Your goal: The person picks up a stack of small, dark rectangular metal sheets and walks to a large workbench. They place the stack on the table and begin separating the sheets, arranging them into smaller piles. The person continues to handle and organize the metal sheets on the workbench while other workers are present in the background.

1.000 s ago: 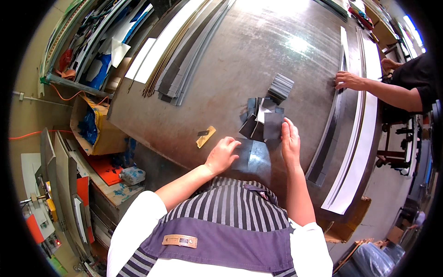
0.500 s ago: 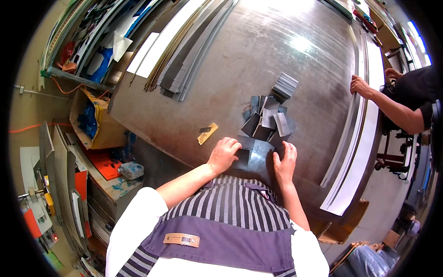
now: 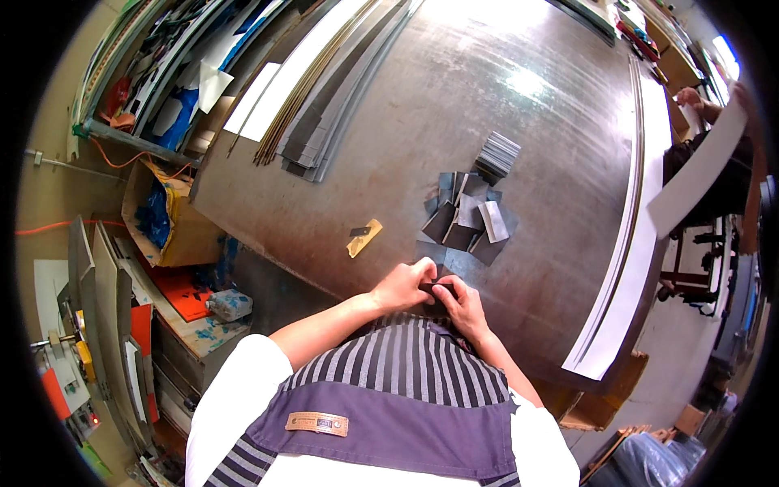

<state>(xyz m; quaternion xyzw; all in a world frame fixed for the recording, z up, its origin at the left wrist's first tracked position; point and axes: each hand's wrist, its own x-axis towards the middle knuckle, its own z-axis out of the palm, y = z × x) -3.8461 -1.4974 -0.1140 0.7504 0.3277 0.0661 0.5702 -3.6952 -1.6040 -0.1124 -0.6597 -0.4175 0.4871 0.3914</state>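
At the table's near edge my left hand and my right hand have come together. Both sets of fingers are closed on a small dark plate, mostly covered by the fingertips. Just beyond them lies a loose pile of dark and grey square plates, some flat and some tilted over each other. Behind the pile sits a neat stack of thin grey plates. A yellow strip with a little dark piece on it rests to the left of the pile.
Long grey strips and thin brown rods lie at the far left of the metal table. Along its right side runs a long white strip. Beyond that edge another person holds a pale strip. A cardboard box stands at left.
My right hand has moved left to meet my left hand, and both now grip the small plate. At right, the other person has lifted a long strip off the table.
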